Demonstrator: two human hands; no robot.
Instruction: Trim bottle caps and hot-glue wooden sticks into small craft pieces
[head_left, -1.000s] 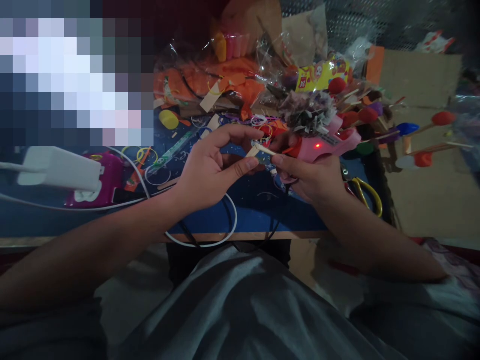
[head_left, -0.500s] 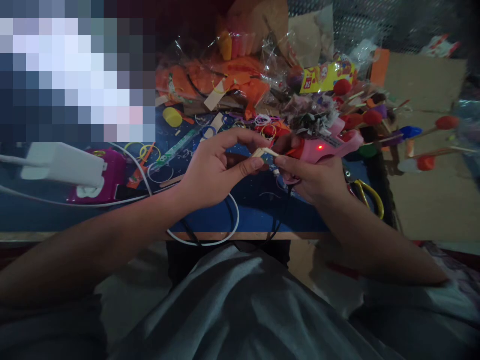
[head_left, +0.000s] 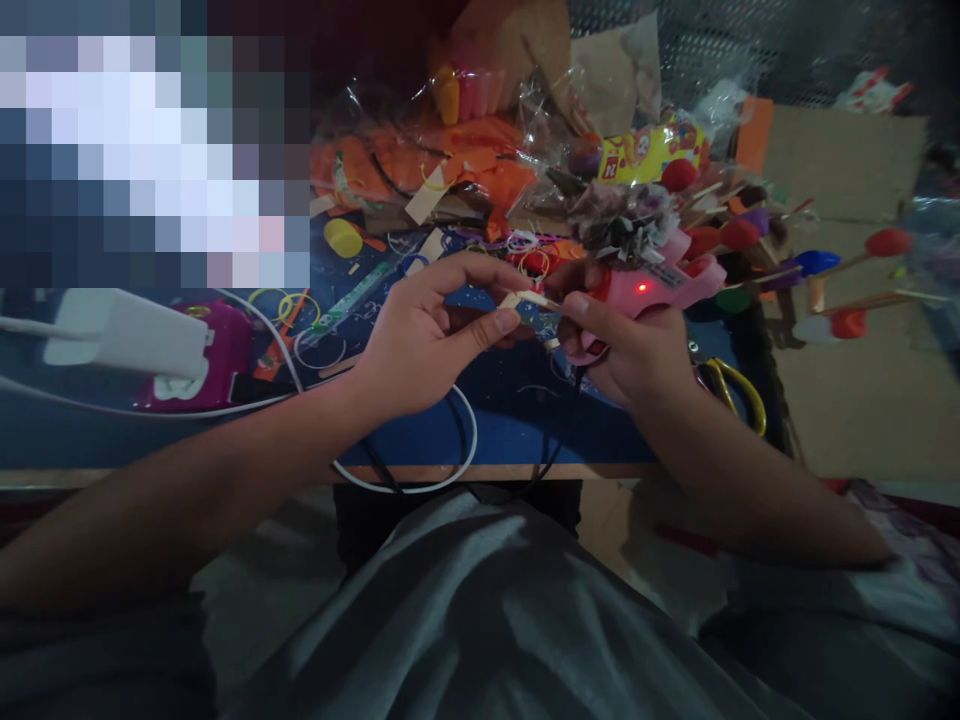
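My left hand (head_left: 424,330) pinches a short pale wooden piece (head_left: 525,298) between thumb and fingers above the blue tabletop. Wrapped in my right hand (head_left: 630,345) is a pink glue gun (head_left: 649,292) with a small red light glowing on its body. A black cord (head_left: 571,410) hangs from the gun's lower end. The right thumb and fingertips come close to the right end of the wooden piece; whether they touch it I cannot tell. Just behind the gun sits a grey and white ruffled bundle (head_left: 626,222).
Yellow-handled scissors (head_left: 739,395) lie right of my right hand. At left, a white charger (head_left: 124,335) is plugged into a purple adapter (head_left: 225,345), with a white cable (head_left: 469,440) looping near the table edge. Cardboard (head_left: 862,390), colourful round-tipped sticks (head_left: 817,263) and orange plastic (head_left: 480,150) crowd behind.
The right thumb has drawn back slightly to the right from the wooden piece's end. The left hand stays nearly in place, still pinching it. The view has shifted a little.
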